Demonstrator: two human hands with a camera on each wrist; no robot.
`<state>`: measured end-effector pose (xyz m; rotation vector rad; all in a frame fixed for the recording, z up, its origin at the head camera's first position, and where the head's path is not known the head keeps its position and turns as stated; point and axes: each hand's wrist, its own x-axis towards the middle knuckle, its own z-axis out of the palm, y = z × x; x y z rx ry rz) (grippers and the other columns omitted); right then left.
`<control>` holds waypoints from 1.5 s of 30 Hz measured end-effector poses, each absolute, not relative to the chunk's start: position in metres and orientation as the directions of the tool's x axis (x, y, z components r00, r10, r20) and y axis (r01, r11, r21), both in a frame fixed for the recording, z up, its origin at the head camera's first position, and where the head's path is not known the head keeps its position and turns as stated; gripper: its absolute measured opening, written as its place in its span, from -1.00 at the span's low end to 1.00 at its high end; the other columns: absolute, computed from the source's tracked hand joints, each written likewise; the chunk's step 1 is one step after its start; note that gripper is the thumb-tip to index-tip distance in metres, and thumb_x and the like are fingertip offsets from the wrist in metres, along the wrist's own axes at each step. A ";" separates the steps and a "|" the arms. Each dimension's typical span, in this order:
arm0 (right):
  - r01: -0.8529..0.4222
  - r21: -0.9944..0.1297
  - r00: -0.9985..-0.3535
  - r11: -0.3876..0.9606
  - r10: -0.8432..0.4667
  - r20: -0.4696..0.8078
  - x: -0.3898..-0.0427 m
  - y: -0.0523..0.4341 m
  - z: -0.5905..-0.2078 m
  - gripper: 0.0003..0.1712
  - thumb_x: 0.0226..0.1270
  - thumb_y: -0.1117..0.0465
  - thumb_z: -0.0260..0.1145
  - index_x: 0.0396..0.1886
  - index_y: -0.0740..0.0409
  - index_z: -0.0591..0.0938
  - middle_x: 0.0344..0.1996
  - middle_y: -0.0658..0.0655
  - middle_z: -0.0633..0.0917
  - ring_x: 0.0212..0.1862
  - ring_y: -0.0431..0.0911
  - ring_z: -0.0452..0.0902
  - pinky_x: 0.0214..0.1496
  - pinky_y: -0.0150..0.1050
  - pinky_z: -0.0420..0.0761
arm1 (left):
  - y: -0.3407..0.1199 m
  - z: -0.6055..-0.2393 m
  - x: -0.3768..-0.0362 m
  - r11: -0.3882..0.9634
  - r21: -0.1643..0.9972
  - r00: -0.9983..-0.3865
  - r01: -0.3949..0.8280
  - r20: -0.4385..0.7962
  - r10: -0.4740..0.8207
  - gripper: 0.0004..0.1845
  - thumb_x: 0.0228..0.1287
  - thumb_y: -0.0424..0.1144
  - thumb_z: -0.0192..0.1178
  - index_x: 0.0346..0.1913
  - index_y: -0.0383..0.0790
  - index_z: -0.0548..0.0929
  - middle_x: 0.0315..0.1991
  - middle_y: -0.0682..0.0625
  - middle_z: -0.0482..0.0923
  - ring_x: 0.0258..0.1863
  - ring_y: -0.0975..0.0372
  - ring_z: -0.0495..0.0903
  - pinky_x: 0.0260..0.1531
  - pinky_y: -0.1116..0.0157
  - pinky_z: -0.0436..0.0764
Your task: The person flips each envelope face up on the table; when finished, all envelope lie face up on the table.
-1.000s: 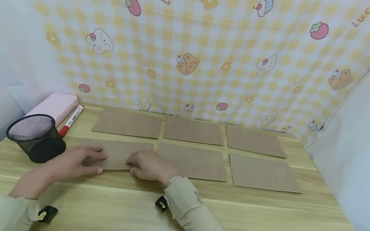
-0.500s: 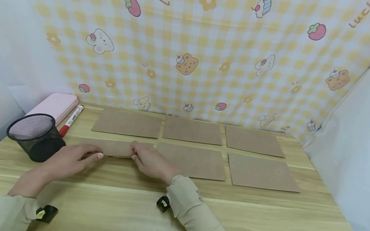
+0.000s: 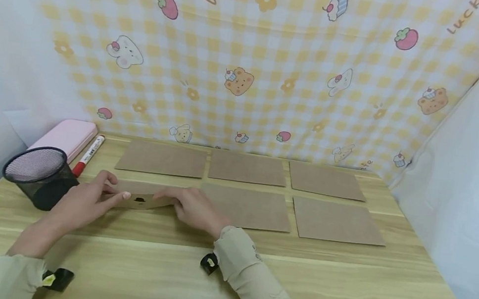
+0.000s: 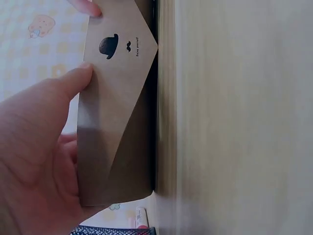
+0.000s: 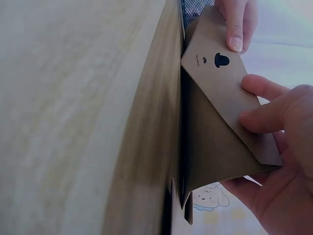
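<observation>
A brown kraft-paper envelope (image 3: pixel 140 201) is tilted up off the front left of the table, its flap side towards me. On the pointed flap (image 4: pixel 110 73) are a black hat, a moustache and small writing. My left hand (image 3: pixel 85 203) pinches the envelope's upper edge on the left, thumb on the flap and other fingers behind. At the right end my right hand (image 3: pixel 197 209) holds it, its thumb on the flap and some fingers behind, as the right wrist view shows. The envelope's lower edge is at or close to the tabletop; I cannot tell which.
Several flat brown rectangles lie in two rows, among them one just right of my right hand (image 3: pixel 250 208). At the left stand a black mesh pen cup (image 3: pixel 40 177), a red-capped marker (image 3: pixel 88 156) and a pink case (image 3: pixel 66 138). A patterned cloth (image 3: pixel 252 46) hangs behind.
The envelope lay flat a second ago with both hands on it. Its front edge has come up, and the printed flap side now faces me. The head view has shifted slightly.
</observation>
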<state>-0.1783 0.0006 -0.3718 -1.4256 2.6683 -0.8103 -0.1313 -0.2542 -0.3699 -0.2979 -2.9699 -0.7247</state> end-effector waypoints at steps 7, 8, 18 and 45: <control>-0.782 -0.429 -0.591 0.453 -0.759 0.275 -0.181 0.001 -0.371 -0.50 0.26 0.52 0.05 0.03 -0.06 0.62 -0.01 -0.11 0.62 -0.54 -0.31 0.22 -0.34 -0.57 0.32 | -0.256 -0.365 -0.127 0.859 0.454 -0.958 0.238 0.253 0.131 -0.53 0.20 0.07 0.21 -0.40 -0.24 0.27 -0.65 0.05 0.18 -0.68 0.26 0.22 -0.68 0.34 0.21; -0.784 -0.427 -0.589 0.451 -0.758 0.281 -0.181 0.001 -0.371 -0.48 0.26 0.52 0.05 0.05 -0.07 0.61 0.00 -0.11 0.61 -0.56 -0.31 0.19 -0.37 -0.56 0.30 | -0.257 -0.364 -0.127 0.859 0.435 -0.943 0.270 0.301 0.144 -0.55 0.19 0.02 0.25 -0.45 -0.22 0.26 -0.65 0.07 0.15 -0.68 0.27 0.20 -0.67 0.36 0.20; -0.771 -0.453 -0.599 0.448 -0.751 0.278 -0.184 0.003 -0.371 -0.37 0.24 0.54 0.07 0.16 -0.18 0.55 0.09 -0.14 0.55 -0.68 -0.31 -0.07 -0.59 -0.53 0.15 | -0.267 -0.362 -0.129 0.849 0.275 -0.791 0.451 0.564 0.237 -0.62 -0.05 -0.33 0.43 -0.54 -0.07 0.34 -0.58 0.11 0.31 -0.50 0.20 0.47 -0.60 0.31 0.36; -0.691 -0.509 -0.689 0.513 -0.680 0.251 -0.185 0.003 -0.369 -0.46 0.30 0.45 0.06 0.05 -0.26 0.63 -0.05 -0.20 0.62 -0.71 -0.31 -0.03 -0.64 -0.51 0.15 | -0.259 -0.364 -0.130 0.864 0.362 -0.807 0.350 0.585 0.082 -0.77 -0.16 -0.26 0.49 -0.65 -0.08 0.58 -0.66 0.13 0.53 -0.69 0.39 0.33 -0.66 0.49 0.25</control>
